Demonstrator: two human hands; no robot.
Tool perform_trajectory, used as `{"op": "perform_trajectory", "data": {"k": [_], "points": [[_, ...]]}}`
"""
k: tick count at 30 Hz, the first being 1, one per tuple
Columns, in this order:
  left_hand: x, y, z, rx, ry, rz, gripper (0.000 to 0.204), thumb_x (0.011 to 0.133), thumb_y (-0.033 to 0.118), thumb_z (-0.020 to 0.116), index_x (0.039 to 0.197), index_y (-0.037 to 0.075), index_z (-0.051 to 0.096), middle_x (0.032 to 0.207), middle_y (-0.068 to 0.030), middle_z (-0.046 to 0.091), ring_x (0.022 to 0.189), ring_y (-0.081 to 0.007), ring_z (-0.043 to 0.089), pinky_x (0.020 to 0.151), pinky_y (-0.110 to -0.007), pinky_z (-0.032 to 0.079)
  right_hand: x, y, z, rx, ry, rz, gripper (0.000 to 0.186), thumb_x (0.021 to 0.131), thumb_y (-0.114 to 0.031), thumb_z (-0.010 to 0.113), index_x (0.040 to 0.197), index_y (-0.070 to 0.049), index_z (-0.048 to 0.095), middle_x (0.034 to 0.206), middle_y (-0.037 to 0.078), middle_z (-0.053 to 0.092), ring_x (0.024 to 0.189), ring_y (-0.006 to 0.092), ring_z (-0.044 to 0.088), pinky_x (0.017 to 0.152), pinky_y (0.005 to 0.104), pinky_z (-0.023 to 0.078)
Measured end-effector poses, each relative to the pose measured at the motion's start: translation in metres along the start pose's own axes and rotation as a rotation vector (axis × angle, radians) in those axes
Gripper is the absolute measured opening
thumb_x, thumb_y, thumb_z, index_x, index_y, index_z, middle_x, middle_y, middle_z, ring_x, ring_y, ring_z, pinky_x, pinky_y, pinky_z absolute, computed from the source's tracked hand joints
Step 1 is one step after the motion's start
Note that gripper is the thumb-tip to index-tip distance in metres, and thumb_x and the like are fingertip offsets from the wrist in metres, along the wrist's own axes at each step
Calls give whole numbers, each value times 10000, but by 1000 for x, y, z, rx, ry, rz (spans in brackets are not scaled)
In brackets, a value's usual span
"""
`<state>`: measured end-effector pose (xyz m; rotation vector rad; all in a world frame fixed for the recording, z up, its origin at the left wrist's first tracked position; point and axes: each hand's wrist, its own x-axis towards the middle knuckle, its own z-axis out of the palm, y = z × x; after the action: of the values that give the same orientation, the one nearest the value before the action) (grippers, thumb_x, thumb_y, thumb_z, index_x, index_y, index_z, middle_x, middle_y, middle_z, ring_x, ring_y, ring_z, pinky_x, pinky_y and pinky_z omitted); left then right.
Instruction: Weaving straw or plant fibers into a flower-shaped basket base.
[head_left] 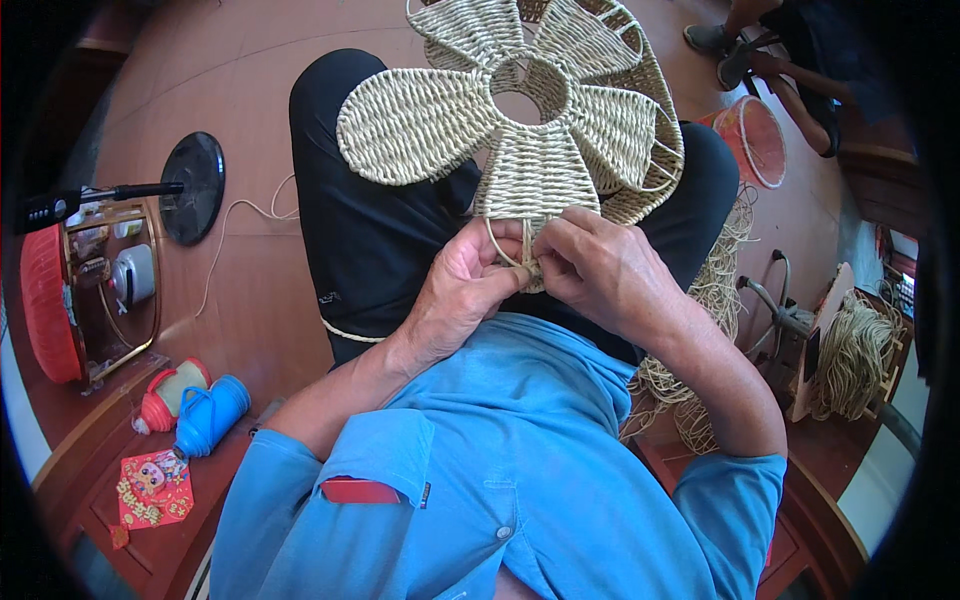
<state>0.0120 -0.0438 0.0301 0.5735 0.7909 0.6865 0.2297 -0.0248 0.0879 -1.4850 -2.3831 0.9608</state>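
A woven straw-coloured flower-shaped piece (415, 124), with broad petals round an open centre ring, rests across my lap. At the tip of its lower petal are unwoven loops and cord (492, 236). My left hand (463, 285) grips this end from the left, thumb and fingers closed on the cord. My right hand (597, 265) is closed at the same spot from the right, fingertips pinched on the cord and partly hidden behind its knuckles. A loose length of cord (350, 336) trails leftward past my left wrist.
Loose cord (720, 290) and a hank (855, 355) lie at right, beside a red basket (760, 145). Another person's legs (810, 110) are upper right. At left are a black round stand (190, 188), a red tub (50, 310), blue flask (210, 415) and red flask (160, 395).
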Motion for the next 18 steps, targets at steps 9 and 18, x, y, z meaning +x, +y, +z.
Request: {"op": "perform_trajectory", "data": {"k": [9,18], "points": [[1,-7,-4,-100,-39,-33,524,1005,8,663,1511,43,531,1184,-34,743,616,25,472,478,-160,332,-17,-3,12,203,209,68,115,953,-74,748,1018,-22,668,962,152,701,840,381,733,718,466,594],[2,-6,-7,-79,-61,-9,570,1001,34,683,1545,47,512,1205,-52,743,613,26,473,476,-150,350,-22,-6,9,360,241,151,118,964,1,730,1067,-7,673,950,135,720,837,246,747,736,378,588]]}}
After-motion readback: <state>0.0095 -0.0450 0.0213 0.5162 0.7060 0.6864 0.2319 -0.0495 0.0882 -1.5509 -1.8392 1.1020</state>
